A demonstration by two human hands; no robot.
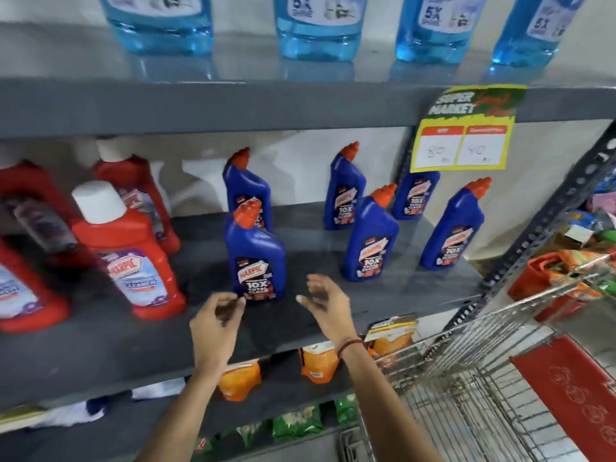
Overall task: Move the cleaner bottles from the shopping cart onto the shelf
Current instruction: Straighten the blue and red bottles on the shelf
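Both hands empty, fingers spread: left hand (216, 323) & right hand (328, 305) flank the blue bottle (256, 258) nr shelf (100, 348) front edge. Risk, imo: a careless knock tips it off that edge.

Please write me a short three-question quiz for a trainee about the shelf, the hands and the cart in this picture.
1. True or false: the left hand is gripping the nearest dark blue plastic cleaner bottle with an orange cap.
2. How many dark blue orange-capped bottles stand on the grey middle shelf?
3. Multiple choice: the silver wire shopping cart is A) left of the hands, B) right of the hands, C) behind the shelf.

Key:
1. False; both the left hand and the right hand are open and empty, flanking the bottle's base.
2. Six.
3. B.
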